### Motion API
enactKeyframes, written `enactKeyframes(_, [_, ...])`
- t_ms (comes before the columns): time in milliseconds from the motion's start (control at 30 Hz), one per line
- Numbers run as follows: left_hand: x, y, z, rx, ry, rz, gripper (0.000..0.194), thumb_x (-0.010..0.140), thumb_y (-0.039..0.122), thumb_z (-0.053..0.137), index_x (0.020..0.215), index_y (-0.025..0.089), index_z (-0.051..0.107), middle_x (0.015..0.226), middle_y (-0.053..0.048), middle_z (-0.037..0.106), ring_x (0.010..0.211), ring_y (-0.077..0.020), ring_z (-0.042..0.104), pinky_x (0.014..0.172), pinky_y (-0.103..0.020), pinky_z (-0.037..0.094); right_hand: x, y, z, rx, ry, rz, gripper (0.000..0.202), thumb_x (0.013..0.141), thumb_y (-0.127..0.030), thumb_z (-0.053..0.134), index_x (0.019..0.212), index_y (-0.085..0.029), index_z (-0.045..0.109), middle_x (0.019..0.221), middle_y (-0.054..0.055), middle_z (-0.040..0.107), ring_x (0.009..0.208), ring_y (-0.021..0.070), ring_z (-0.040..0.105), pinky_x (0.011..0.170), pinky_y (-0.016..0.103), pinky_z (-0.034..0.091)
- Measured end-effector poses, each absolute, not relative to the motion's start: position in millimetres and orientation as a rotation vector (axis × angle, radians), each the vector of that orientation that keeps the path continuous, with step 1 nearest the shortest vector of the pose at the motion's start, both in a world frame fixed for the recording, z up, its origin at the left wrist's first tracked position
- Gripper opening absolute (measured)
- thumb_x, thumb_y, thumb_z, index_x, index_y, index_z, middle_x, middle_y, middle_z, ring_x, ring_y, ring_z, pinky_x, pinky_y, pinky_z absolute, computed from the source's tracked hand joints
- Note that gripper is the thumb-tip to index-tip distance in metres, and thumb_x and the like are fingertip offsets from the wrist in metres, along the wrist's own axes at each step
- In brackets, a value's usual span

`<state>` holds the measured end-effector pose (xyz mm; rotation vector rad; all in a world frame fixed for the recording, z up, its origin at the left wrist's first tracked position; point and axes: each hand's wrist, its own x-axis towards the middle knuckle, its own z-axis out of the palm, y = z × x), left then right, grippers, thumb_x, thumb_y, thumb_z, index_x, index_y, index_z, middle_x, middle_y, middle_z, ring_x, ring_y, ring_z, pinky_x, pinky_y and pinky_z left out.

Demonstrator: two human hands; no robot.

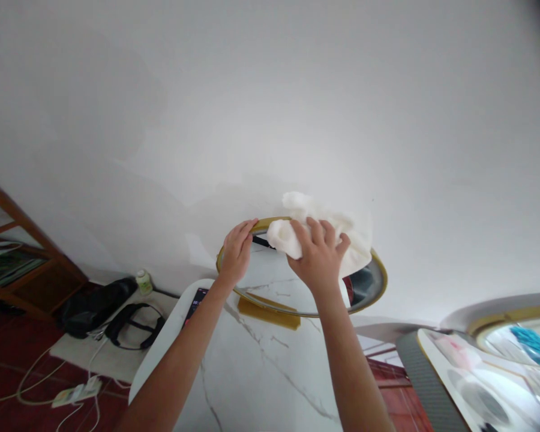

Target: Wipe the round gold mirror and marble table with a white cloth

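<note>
An oval mirror (263,273) in a gold frame stands on a gold base (270,313) on the white marble-patterned table (261,372), close to the wall. My left hand (237,252) grips the mirror's upper left rim, fingers curled over the edge. A white cloth (355,240) is bunched under my right hand (318,255), which presses it against the upper right of the mirror and its rim. Part of the cloth hangs over the top edge toward the wall. The glass reflects the tabletop and something dark at the right.
A phone (194,306) lies at the table's left edge. Lower left, a black headset (135,326), black bag (96,306), small bottle (144,282) and power strip (77,392) with cables sit beside a wooden shelf (31,270). At right stands another gold-framed mirror (513,315) with a blue item (535,345).
</note>
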<state>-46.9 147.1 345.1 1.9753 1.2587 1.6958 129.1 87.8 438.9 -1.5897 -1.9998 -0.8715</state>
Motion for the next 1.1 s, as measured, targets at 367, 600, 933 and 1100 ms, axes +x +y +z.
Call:
enactKeyframes(367, [-59.6,145.7,346.1,2.008,1.155,1.641,0.039,0.098,0.029,0.029,0.134,0.030,0.045,0.132,-0.003,0.051,0.123,-0.0171,0.045,0.107,-0.039,0.032,120.4,96.8,420.5,-1.467,-2.028,-0.929,0.059,0.073,-0.029,0.060,0.131,-0.032,0.047,0.133,0.006,0.049,0.123,0.0319,0.035,0.100,0.053,0.015])
enactKeyframes(600, [-61.7,146.0,350.3,2.008,1.137,1.629,0.040,0.098,0.030,0.028,0.134,0.030,0.044,0.133,-0.003,0.051,0.124,-0.0167,0.043,0.109,-0.040,0.031,142.8,96.0,403.2,-1.470,-1.712,-0.957,0.055,0.071,-0.034,0.062,0.125,-0.029,0.053,0.126,0.009,0.051,0.120,0.0334,0.039,0.097,0.050,0.020])
enactKeyframes(933, [-97.7,141.8,245.2,1.541,1.384,1.639,0.048,0.096,0.045,0.030,0.138,0.022,0.038,0.141,-0.008,0.041,0.133,-0.0183,0.033,0.115,-0.040,0.020,134.9,85.0,414.3,-1.581,-1.786,-0.929,0.058,0.071,-0.027,0.059,0.128,-0.026,0.050,0.130,0.011,0.049,0.122,0.0350,0.036,0.097,0.053,0.019])
enactKeyframes(1100, [-103.2,135.9,188.8,1.390,1.310,1.519,0.057,0.095,0.052,0.025,0.143,0.023,0.029,0.150,-0.006,0.030,0.140,-0.0180,0.022,0.117,-0.038,0.014,111.5,88.0,418.3,-1.604,-1.932,-0.906,0.058,0.074,-0.026,0.056,0.131,-0.028,0.046,0.136,0.010,0.047,0.127,0.0334,0.033,0.099,0.056,0.017])
